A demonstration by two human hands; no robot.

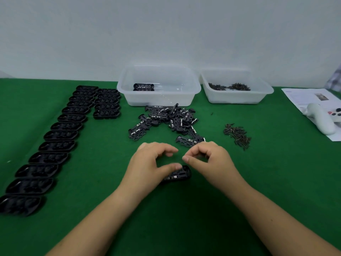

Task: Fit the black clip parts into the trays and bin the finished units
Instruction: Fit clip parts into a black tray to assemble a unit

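Left hand [151, 163]: grip grasping the left end of a black tray [178, 174] on the green table [184, 218], thumb on its top.
Right hand [208, 159]: fingers curled just above the tray's right end; whether they pinch anything, I cannot tell.
Clip parts [166, 121]: loose heap beyond the hands, centre.
Empty trays [60, 135]: two rows at left, near to far.
Far left bin [158, 85]: clear, one finished unit [143, 87] inside.
Far right bin [236, 87]: small dark pieces.
Screws [238, 135]: pile at right.
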